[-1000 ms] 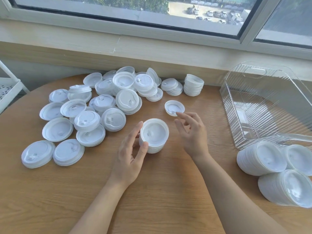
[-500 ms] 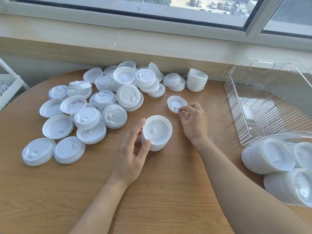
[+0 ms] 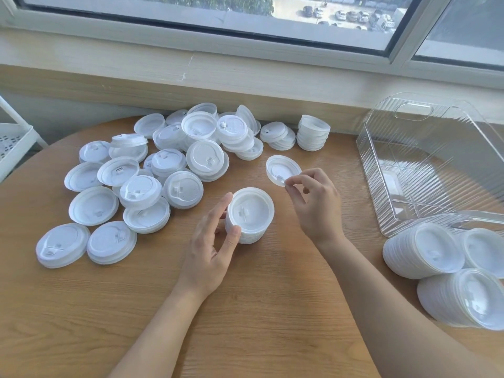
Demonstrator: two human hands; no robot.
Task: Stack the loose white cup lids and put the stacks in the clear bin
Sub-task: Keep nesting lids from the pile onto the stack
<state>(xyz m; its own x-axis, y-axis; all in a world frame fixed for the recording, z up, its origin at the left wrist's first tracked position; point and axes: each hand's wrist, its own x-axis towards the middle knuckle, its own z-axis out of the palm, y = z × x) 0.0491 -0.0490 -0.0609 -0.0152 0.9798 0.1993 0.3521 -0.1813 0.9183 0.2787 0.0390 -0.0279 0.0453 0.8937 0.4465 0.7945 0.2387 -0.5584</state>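
1. While the left hand point(image 3: 211, 248) curls its thumb and fingers around a short stack of lids point(image 3: 249, 215) near the middle of the surface point(image 3: 261, 309), the right hand point(image 3: 313, 199) pinches the near edge of a single lid point(image 3: 282, 169) between thumb and fingertips.
2. That single lid is tilted, its near edge raised off the wood, just beyond the held stack toward the far edge.
3. Loose lids point(image 3: 144, 184) lie scattered and overlapping across the far left part of the surface, some face up, some face down.
4. Another small stack point(image 3: 312, 133) stands at the far edge, beside the loose pile.
5. A clear bin point(image 3: 425, 165) with ribbed walls and a handle cut-out sits at the far right corner; no lids show inside it.
6. Three long stacks point(image 3: 425, 253) lie on their sides at the right edge, just in front of the bin.
7. A window point(image 3: 245, 20) and its pale sill run behind the far edge, and a white rack point(image 3: 12, 140) shows at the left.
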